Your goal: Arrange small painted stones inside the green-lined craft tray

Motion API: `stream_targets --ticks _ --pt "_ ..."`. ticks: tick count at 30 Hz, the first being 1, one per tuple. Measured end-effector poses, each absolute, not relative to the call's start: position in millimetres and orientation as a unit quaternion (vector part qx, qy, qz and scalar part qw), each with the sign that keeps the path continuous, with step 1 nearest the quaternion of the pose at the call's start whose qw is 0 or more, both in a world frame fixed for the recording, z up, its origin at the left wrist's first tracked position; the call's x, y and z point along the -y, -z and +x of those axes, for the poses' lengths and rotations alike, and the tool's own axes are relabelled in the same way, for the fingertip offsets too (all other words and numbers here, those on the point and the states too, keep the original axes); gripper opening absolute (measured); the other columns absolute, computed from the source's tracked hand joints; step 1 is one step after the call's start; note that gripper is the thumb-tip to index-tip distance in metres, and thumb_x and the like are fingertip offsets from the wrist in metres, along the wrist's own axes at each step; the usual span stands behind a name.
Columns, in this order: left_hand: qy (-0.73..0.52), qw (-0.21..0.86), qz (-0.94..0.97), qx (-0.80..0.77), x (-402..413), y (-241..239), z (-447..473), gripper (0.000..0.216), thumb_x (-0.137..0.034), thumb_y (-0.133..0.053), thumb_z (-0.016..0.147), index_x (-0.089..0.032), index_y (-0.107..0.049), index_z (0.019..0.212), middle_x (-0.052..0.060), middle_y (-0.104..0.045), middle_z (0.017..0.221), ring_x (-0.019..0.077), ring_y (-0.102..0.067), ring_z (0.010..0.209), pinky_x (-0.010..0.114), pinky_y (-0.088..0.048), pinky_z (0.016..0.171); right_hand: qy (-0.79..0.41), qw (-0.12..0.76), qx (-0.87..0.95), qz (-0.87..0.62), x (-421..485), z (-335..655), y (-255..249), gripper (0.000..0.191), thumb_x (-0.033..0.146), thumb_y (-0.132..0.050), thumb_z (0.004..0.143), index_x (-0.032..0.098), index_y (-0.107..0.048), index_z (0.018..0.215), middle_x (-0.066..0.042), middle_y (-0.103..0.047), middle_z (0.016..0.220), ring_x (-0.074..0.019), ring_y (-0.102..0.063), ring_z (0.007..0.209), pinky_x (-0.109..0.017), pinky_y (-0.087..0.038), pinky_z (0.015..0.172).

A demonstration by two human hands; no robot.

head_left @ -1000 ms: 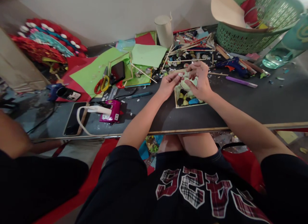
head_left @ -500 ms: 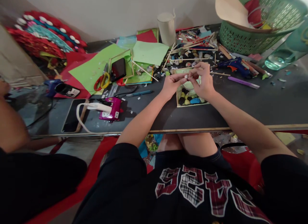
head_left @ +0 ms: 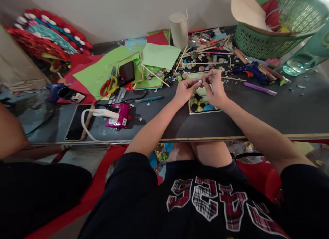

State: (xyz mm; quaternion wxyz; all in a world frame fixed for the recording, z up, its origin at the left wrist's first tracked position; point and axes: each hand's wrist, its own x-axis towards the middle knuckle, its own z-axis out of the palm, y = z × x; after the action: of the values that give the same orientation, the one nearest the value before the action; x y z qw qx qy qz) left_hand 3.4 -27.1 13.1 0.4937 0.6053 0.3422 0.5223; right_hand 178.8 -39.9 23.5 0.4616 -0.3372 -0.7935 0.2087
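Note:
My left hand (head_left: 184, 91) and my right hand (head_left: 216, 90) meet fingertip to fingertip, both closed in a pinch. Between them is a small white piece (head_left: 200, 82), too small to identify. Just beneath the hands lies a shallow frame-like box (head_left: 189, 109) with a pale rim. Painted stones line its near side, among them a blue stone (head_left: 208, 108) and several yellow and black ones. A pale round shape (head_left: 202, 91) inside the box is partly covered by my fingers.
Loose pebbles (head_left: 202, 68) and sticks lie behind the box. A blue glue gun (head_left: 250, 69), purple strip (head_left: 260, 88) and green basket (head_left: 257, 43) are right. Scissors (head_left: 112, 85), coloured paper (head_left: 102, 71), a pink power adapter (head_left: 120, 115) and phone (head_left: 78, 124) are left, near another person's arm (head_left: 10, 129).
The fingertips have shifted slightly to the right around the white piece, and my right hand's fingers are drawn a little closer in. Other things lie as before.

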Motion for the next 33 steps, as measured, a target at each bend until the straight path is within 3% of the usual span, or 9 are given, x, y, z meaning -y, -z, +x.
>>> stream_targets --ticks 6,11,19,27,33 --pt "-0.514 0.472 0.620 -0.358 25 -11 1 0.065 -0.081 -0.079 0.068 -0.020 -0.080 0.089 0.006 -0.079 0.083 0.0204 -0.074 0.083 0.035 -0.059 0.083 -0.261 0.444 0.795 -0.321 26 182 -15 0.051 0.073 -0.031 0.102 0.032 -0.032 0.131 -0.007 -0.062 0.108 -0.0215 -0.067 0.089 -0.051 -0.066 0.082" --pt "-0.521 0.418 0.630 -0.396 15 -2 -6 0.055 -0.070 -0.079 0.079 -0.017 -0.080 0.096 0.007 -0.080 0.086 0.0207 -0.073 0.083 0.033 -0.057 0.081 -0.289 0.444 0.787 -0.316 17 189 -9 0.050 0.073 -0.040 0.101 0.034 -0.031 0.132 -0.004 -0.065 0.107 -0.0184 -0.068 0.080 -0.043 -0.066 0.071" --pt "-0.533 0.433 0.628 -0.367 10 -1 -11 0.058 -0.068 -0.078 0.081 -0.019 -0.078 0.112 0.010 -0.080 0.113 0.0237 -0.077 0.103 0.038 -0.059 0.096 -0.237 0.461 0.788 -0.332 21 192 -16 0.066 0.076 -0.048 0.096 0.032 -0.026 0.140 -0.008 -0.063 0.121 -0.0213 -0.071 0.093 -0.048 -0.065 0.085" --pt "-0.519 0.453 0.633 -0.352 19 -6 -6 0.060 -0.069 -0.084 0.073 -0.019 -0.079 0.105 0.010 -0.082 0.105 0.0247 -0.079 0.100 0.039 -0.061 0.096 -0.178 0.456 0.798 -0.351 32 189 -23 0.057 0.067 -0.048 0.100 0.026 -0.037 0.138 -0.010 -0.066 0.114 -0.0218 -0.068 0.085 -0.051 -0.064 0.084" --pt "-0.506 0.482 0.620 -0.357 19 -7 -4 0.063 -0.070 -0.088 0.064 -0.018 -0.078 0.098 0.009 -0.082 0.096 0.0239 -0.079 0.094 0.038 -0.063 0.091 -0.185 0.449 0.791 -0.371 35 191 -30 0.053 0.066 -0.052 0.098 0.024 -0.049 0.130 -0.015 -0.063 0.124 -0.0275 -0.071 0.094 -0.055 -0.063 0.091"
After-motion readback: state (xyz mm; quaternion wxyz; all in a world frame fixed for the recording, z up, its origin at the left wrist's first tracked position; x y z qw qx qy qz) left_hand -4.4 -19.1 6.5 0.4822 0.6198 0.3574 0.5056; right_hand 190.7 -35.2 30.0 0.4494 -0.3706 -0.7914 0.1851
